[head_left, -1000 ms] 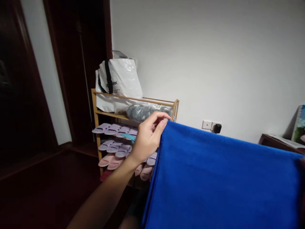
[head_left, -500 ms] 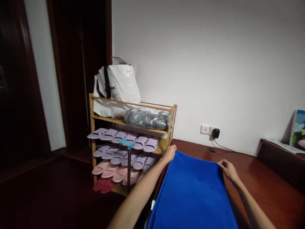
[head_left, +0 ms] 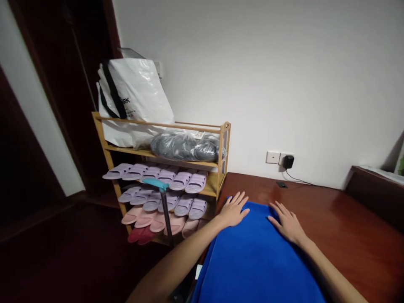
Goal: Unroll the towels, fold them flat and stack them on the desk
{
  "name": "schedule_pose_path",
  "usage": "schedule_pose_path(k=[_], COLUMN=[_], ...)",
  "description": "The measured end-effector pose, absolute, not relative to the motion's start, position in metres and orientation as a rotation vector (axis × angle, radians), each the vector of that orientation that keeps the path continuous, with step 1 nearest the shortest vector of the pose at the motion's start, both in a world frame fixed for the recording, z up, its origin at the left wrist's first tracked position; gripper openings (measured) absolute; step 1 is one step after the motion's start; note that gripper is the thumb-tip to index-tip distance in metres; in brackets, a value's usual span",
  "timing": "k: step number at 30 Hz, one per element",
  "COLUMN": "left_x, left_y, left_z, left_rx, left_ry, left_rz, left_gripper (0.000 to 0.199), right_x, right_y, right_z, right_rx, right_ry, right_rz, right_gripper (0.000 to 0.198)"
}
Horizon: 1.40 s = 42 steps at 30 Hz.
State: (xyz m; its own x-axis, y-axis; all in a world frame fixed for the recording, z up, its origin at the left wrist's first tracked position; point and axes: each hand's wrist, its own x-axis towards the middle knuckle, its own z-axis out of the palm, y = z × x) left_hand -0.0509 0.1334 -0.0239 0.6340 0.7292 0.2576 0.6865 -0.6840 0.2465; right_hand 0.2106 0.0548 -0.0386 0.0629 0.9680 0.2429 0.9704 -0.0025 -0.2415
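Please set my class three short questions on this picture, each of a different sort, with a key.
1. True or false: the right hand is clenched in a fist.
2. Multiple choice: what stands on the rack's top shelf? A) red slippers; B) the white bag; C) pink slippers.
3. Fill the gap: the left hand rests, fingers spread, on the ____ cloth.

Key: 1. False, it is open. 2. B. 3. Blue.
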Motion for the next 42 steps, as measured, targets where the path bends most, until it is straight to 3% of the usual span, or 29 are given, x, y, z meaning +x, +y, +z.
schedule_pose_path(k=[6, 11, 17, 24, 42], left_x=[-0.05, -0.048, -0.058, -0.097, -0.113], left_y=[0.143, 0.136, 0.085, 0.009, -0.039], left_z=[-0.044, -0.034, -0.002, -0.004, -0.001], left_rx=[2.733, 2.75, 2.818, 2.814, 2.815], left_ry=[1.145, 1.183, 1.159, 0.853, 0.764], left_rz=[0.352, 0.369, 0.492, 0.263, 0.255], left_gripper=[0.061, 0.056, 0.055, 0.062, 0.065], right_x=[0.211, 0.21, 0.191, 0.161, 0.151], right_y=[0.06, 0.056, 0.024, -0.046, -0.103], right_z=[-0.059, -0.051, -0.031, -0.047, -0.048], right_rx=[-2.118, -2.118, -2.08, -1.927, -2.004], right_ry=[-2.006, -2.011, -1.95, -2.141, -2.14], right_rz=[0.092, 0.03, -0.154, 0.022, 0.035], right_gripper=[0.071, 0.069, 0.07, 0.062, 0.063])
